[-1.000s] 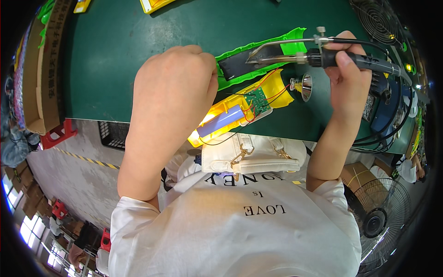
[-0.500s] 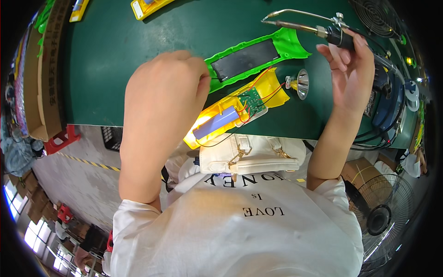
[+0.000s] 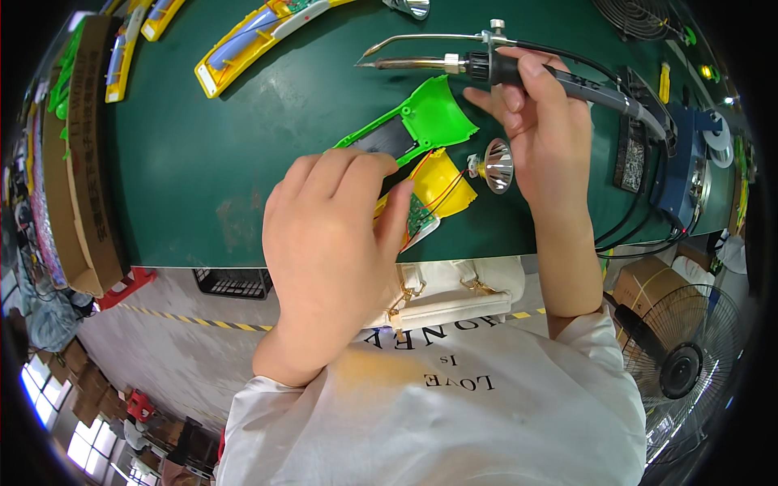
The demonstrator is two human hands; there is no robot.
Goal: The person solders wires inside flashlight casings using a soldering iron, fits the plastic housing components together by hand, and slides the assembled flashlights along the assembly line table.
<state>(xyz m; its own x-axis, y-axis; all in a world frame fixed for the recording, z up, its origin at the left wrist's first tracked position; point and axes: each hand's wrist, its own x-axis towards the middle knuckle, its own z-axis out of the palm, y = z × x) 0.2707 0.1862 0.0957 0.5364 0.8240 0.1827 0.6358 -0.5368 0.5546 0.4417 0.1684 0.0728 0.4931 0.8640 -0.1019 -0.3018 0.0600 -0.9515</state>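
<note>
We gripped the iron (image 3: pixel 478 66) in our right hand (image 3: pixel 541 109), our left hand (image 3: pixel 328 215), whose hold we could not tell, partly covering the green shell (image 3: pixel 438 117) and yellow shell (image 3: pixel 455 185) on the counter (image 3: pixel 194 178), seemingly positioning them, and any next soldering touch called for steady wires (image 3: pixel 445 192).

Around one green flashlight half-shell (image 3: pixel 442 113) there are one left hand (image 3: pixel 324 202), at its left end; one right hand (image 3: pixel 547 142), to its right; one soldering iron (image 3: pixel 478 66), beyond it; one yellow half-shell (image 3: pixel 451 185), on its near side; at least three outlying half-shells (image 3: pixel 227 79), beyond, leftward; two reflectors (image 3: pixel 499 166), one right, one beyond; one handbag (image 3: pixel 458 300), nearer.
</note>
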